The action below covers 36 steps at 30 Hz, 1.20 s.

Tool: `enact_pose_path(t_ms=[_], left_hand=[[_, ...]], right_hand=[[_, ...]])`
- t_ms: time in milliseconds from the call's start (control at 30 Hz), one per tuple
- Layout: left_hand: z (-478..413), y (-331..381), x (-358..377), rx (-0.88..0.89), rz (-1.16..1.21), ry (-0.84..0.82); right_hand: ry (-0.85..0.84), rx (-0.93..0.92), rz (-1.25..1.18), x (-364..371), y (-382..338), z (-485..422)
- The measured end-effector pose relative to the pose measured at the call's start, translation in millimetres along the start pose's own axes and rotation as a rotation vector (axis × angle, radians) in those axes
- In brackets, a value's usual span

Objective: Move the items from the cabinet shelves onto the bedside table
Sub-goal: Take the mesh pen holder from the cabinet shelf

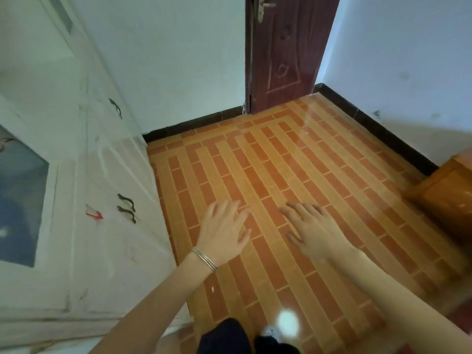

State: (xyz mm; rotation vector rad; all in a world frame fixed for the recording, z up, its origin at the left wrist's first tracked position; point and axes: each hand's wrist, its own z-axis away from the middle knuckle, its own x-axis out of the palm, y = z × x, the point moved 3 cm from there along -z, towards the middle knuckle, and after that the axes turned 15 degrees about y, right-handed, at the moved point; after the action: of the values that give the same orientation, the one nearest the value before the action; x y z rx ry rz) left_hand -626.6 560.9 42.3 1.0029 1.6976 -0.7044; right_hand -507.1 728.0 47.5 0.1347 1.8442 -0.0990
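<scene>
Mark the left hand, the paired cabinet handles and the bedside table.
left hand (224, 232): head view, back of the hand.
cabinet handles (125, 198): head view, upper handle of the pair.
bedside table (445, 190): head view, visible wooden side.

Both bare forearms stretched forward and down, left hand (224, 229) palm down, fingers straight and slightly spread, thin bangles at its wrist; right hand (310, 227) likewise flat, fingers extended, holding nothing, slightly blurred
</scene>
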Motion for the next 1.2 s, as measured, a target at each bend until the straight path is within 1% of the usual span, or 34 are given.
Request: enact_pose_path(t_ms=[200, 367, 533, 667, 800, 867, 1000, 1100, 1200], left_hand=[[-38.4, -36.6, 10.2, -0.107, -0.052, 0.022], [-79.8, -82.4, 25.2, -0.208, -0.110, 0.098], [-147.0, -127.6, 31.8, -0.307, -0.115, 0.123], [-201.0, -167.7, 36.1, -0.353, -0.112, 0.162], [-232.7, -202.0, 40.0, -0.421, -0.153, 0.186], [-238.9, -215.0, 41.1, -0.460, -0.198, 0.206], [-243.3, -242.4, 44.8, -0.551, -0.276, 0.170], [-244.0, -260.4, 49.9, -0.660, -0.294, 0.197], [-251.9, -277.2, 56.3, -0.769, -0.377, 0.185]], right_hand=[[0.050, -0.139, -0.042, 15.0, 31.5, -67.0], [0.072, -0.251, -0.023, 33.8, 48.4, -141.7], [0.074, -0.323, -0.015, 35.2, 70.3, -235.7], [0.108, -0.330, -0.024, 35.0, 85.9, -308.3], [0.160, -0.413, -0.063, 52.5, 86.7, -366.0], [0.165, -0.468, -0.094, 64.5, 82.0, -390.6], [0.173, -0.604, -0.139, 86.3, 69.3, -440.9], [0.155, -0.714, -0.168, 102.0, 63.1, -478.7], [0.167, -0.826, -0.209, 111.6, 62.4, -520.4]])
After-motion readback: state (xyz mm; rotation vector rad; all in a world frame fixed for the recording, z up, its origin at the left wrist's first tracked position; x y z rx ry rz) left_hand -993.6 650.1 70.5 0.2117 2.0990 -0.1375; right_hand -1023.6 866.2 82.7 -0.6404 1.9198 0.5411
